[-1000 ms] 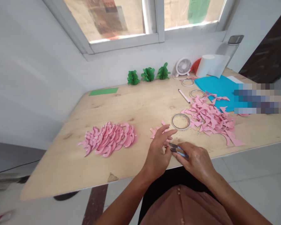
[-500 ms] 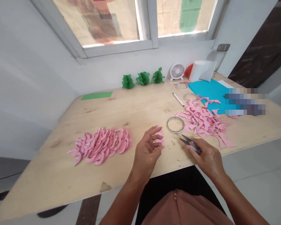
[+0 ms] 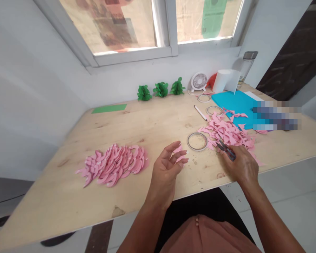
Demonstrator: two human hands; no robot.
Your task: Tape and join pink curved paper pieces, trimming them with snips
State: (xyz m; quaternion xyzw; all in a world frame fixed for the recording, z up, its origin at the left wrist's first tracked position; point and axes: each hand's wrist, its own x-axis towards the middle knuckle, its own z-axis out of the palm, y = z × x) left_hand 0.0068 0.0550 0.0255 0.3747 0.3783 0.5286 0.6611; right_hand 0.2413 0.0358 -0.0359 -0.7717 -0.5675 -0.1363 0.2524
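Observation:
My left hand (image 3: 167, 168) hovers over the wooden table (image 3: 68, 196) near its front edge, fingers curled around a small pink paper piece (image 3: 178, 150). To its right, my right hand (image 3: 241, 167) grips small scissors (image 3: 226, 149), whose blades point into the pile of pink paper scraps (image 3: 226, 131). A clear ring (image 3: 197, 141) lies flat between the two hands. On the left of the table lies a heap of cut pink curved pieces (image 3: 114, 163).
Three green paper ornaments (image 3: 160, 89) stand at the back by the wall. A small white fan (image 3: 199, 81), a white paper roll (image 3: 225, 80), a bottle (image 3: 246, 66), blue sheets (image 3: 237, 103), a pen (image 3: 200, 112), more rings (image 3: 213, 109) and a green sheet (image 3: 109, 108) lie beyond.
My right hand has carried the scissors away from the left hand, rightward to the scrap pile. My left hand keeps the pink piece and has lifted slightly.

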